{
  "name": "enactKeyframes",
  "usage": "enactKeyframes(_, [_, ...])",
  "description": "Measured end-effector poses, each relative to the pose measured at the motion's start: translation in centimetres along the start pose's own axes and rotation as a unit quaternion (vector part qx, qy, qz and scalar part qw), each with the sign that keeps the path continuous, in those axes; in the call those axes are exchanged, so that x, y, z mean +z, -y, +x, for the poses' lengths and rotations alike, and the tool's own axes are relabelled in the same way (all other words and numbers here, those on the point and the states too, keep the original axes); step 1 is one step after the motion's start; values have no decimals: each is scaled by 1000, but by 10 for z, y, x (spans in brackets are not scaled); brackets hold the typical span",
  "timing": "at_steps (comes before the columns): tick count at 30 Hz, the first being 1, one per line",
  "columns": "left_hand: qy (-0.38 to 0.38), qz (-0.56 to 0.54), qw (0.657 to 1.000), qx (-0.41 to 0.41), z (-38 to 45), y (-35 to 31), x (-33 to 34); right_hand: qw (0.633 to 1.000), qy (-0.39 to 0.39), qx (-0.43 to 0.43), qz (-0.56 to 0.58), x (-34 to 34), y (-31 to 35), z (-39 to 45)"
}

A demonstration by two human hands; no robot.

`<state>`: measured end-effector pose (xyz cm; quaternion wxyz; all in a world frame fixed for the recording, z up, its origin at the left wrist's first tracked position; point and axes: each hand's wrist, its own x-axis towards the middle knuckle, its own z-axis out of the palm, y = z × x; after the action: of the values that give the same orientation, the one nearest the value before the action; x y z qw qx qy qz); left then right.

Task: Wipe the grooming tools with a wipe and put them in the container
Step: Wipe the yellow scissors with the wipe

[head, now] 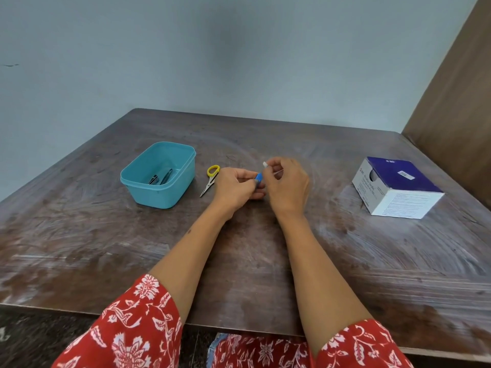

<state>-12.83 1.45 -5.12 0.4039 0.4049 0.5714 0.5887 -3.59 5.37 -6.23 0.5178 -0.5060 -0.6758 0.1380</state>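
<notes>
Small blue tool (258, 177) pinched in my left hand (233, 188), held just above the table (265, 248) near its middle — too little of it shows to say what kind of tool. My right hand (288, 181) is curled round a white wipe (265, 164), a corner of it sticking up past the fingertips, meeting the blue tool's end. Both hands close together, nearly touching. Just left of my left hand: yellow-handled scissors (210, 179) flat on the table, blades closed, points toward me. Further left, the teal container (159, 176), open-topped, with two dark metal tools (161, 177) lying on its floor. Well off to the right, a blue-and-white cardboard box (397, 187). Red floral sleeves (138, 322) at my elbows.
</notes>
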Motion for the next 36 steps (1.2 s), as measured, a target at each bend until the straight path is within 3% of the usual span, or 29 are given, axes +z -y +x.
enactKeyframes(3, [-1, -1, 1000, 8, 1, 0, 0, 1000, 24, -11, -4, 1, 2, -1])
enactKeyframes(7, [0, 4, 1000, -11, 2, 2, 0, 999, -33, 29, -15, 1, -1, 1])
enactKeyframes(11, [-3, 2, 1000, -2, 3, 2, -1, 1000, 16, 1, -6, 1, 2, -1])
enactKeyframes(15, [-3, 1, 1000, -11, 3, 3, 0, 999, -33, 31, -12, -1, 0, 1])
enactKeyframes(20, [-7, 12, 1000, 17, 3, 3, 0, 999, 31, 0, 20, 0, 2, -2])
enactKeyframes(25, [9, 3, 1000, -6, 3, 3, 0, 999, -40, 20, 6, -2, 0, 0])
enactKeyframes(31, [10, 4, 1000, 1, 3, 2, 0, 1000, -7, -8, 20, 0, 2, -1])
enactKeyframes(36, [33, 17, 999, -15, 3, 2, -2, 996, -81, 8, 26, 1, -3, 2])
